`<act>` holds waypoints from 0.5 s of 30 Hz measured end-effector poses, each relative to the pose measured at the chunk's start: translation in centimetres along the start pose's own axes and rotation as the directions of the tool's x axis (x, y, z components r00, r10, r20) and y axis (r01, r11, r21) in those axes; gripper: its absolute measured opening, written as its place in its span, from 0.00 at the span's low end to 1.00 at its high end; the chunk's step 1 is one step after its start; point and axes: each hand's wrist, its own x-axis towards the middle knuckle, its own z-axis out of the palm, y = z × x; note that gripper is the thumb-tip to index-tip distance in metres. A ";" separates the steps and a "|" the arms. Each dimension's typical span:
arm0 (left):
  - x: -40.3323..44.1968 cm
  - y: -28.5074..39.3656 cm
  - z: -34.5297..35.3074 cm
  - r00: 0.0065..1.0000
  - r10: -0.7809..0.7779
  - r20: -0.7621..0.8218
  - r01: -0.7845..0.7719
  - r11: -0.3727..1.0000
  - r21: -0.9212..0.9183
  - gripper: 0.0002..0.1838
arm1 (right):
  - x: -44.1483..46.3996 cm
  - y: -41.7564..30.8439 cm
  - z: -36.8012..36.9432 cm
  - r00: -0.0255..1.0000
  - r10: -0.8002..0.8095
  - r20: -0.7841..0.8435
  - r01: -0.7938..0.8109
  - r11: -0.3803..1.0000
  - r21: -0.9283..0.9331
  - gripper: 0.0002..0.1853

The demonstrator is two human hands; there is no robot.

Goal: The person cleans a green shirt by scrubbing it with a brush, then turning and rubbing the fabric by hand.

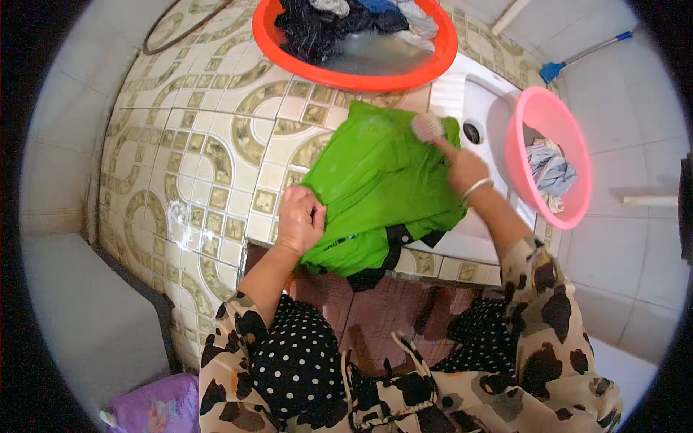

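Note:
A wet green garment with black trim lies spread over the tiled ledge and partly over the white squat toilet. My left hand is closed on the garment's left edge, pressing it against the tiles. In my right hand, fingers wrapped round its handle, is a scrub brush. Its pale bristle head rests at the garment's upper right. The bristles' contact with the cloth is hard to make out.
Beyond the garment stands a red basin with dark and light clothes in water. A pink basin holding pale clothes is at the right. A blue-headed brush leans by the wall; a purple package lies lower left. The tiled ledge drops at its front edge.

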 end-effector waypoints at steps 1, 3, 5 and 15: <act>-0.1 0.2 -0.1 1.000 -0.013 0.010 0.013 1.000 -0.007 0.06 | -0.7 -1.5 1.0 0.998 -0.063 -0.021 0.063 0.998 0.000 0.27; -0.2 0.3 0.2 0.999 -0.020 0.027 0.020 1.000 -0.020 0.05 | -5.2 -6.8 0.3 0.962 -0.263 -0.071 0.268 0.961 0.071 0.29; -0.3 0.0 0.4 0.999 0.045 -0.014 -0.045 0.999 0.025 0.03 | -6.5 -8.3 0.8 0.951 -0.307 0.038 0.303 0.949 0.090 0.30; 0.8 0.2 -0.3 0.992 -0.006 0.126 -0.003 0.998 0.069 0.04 | 0.0 2.1 1.5 0.978 -0.066 -0.196 0.153 0.869 0.471 0.23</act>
